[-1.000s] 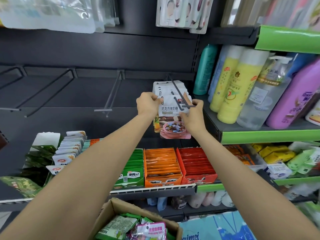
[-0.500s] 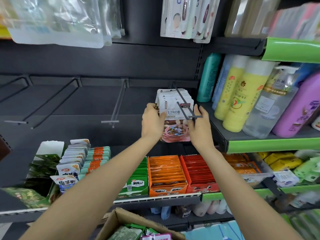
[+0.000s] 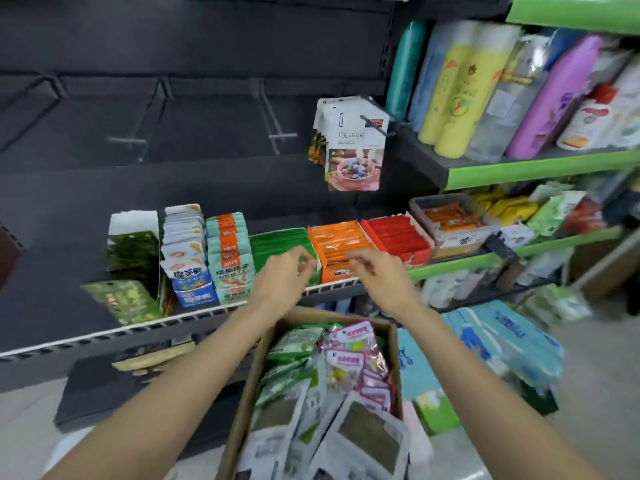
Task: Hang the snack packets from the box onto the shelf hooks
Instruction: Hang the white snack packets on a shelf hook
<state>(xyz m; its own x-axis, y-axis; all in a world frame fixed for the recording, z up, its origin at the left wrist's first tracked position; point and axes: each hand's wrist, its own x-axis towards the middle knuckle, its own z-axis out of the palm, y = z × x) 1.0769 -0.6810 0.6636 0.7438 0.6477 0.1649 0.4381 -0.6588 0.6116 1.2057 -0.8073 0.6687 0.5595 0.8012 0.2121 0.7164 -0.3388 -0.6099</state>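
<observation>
Several white chocolate-snack packets [image 3: 353, 147] hang on a black hook [image 3: 375, 124] at the upper middle, free of both hands. Below them my left hand [image 3: 282, 277] and my right hand [image 3: 377, 277] hover in front of the lower shelf, fingers loosely curled, holding nothing. An open cardboard box [image 3: 247, 393] sits below my arms, filled with green, pink and white snack packets [image 3: 346, 368]. Two bare hooks [image 3: 126, 140] [image 3: 282, 135] stick out of the dark back panel to the left.
The lower shelf [image 3: 194, 315] carries trays of green, orange and red packets and upright snack bags. Bottles [image 3: 460, 91] stand on a green-edged shelf at the right. Blue tissue packs [image 3: 502, 344] lie beside the box on the floor.
Both hands let go of the packet on the hook and dropped down toward the box. The view tilted downward, showing more of the box.
</observation>
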